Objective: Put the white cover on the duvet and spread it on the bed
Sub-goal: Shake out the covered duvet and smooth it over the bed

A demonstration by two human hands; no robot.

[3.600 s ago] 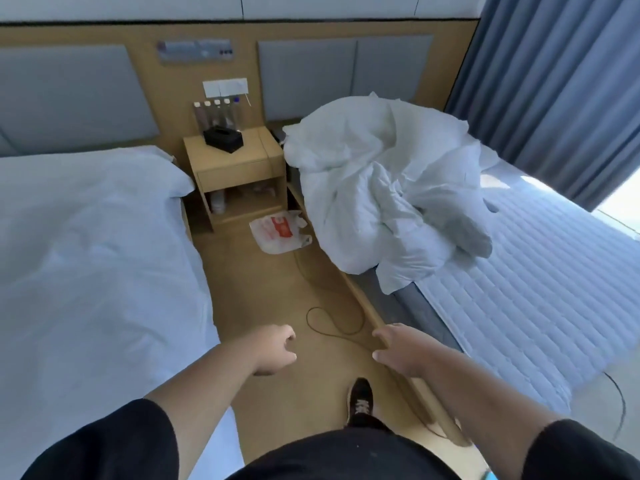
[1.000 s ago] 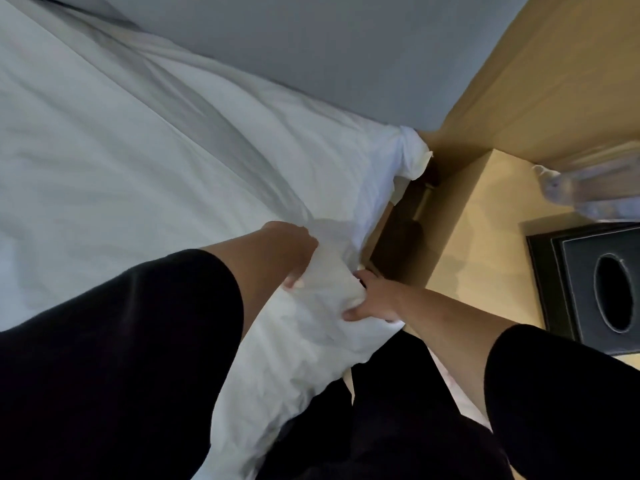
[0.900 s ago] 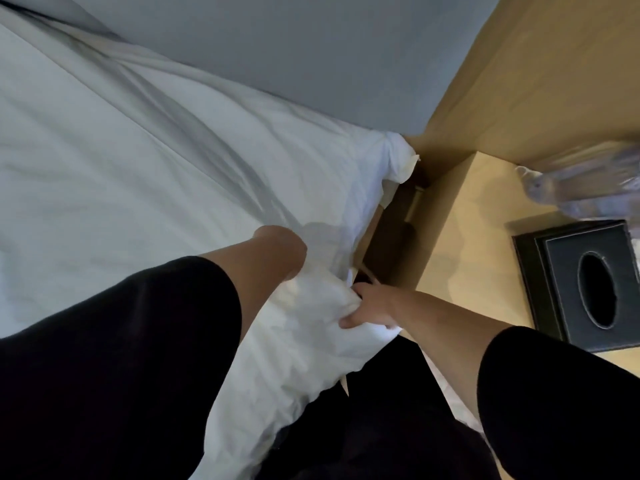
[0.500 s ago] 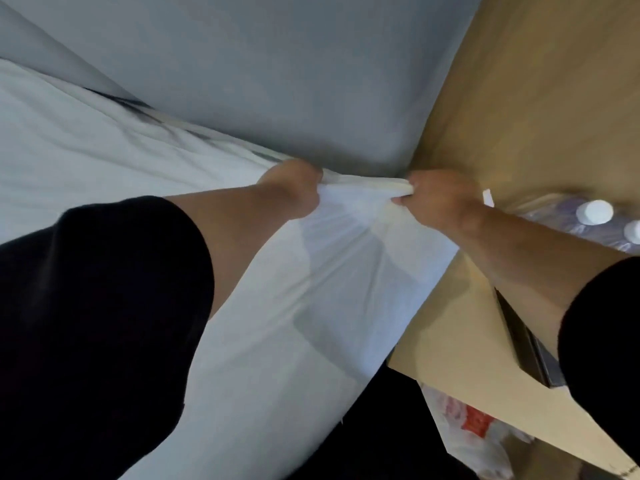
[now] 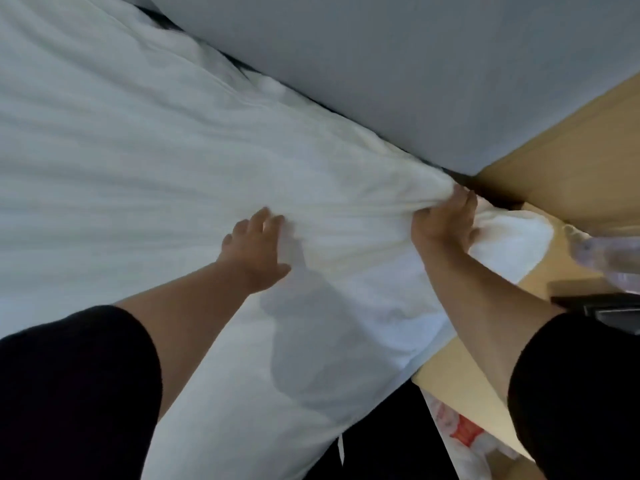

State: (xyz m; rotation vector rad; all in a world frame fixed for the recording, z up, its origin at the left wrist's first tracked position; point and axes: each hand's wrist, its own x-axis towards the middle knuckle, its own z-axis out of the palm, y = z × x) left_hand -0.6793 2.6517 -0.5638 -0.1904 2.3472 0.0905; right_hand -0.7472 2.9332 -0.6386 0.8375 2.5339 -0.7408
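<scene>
— Where are my hands?
— My left hand [image 5: 254, 249] lies flat, fingers straight, on the white cover [image 5: 145, 143] on the bed — my right hand [image 5: 445, 221] bunches its corner tight.

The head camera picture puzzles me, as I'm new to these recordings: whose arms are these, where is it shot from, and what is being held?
There is no machine here. A person wears a wide-angle camera on the head, looking down, so the two arms in black sleeves are that person's own. The white cover lies across the bed below the grey headboard panel. The left hand lies with straight fingers flat on the fabric. The right hand bunches the cover's corner in its fingers near the headboard, so creases fan out from there. On the right is a wooden bedside table bearing a dark box, only partly in view. A white bag with red print lies below.
</scene>
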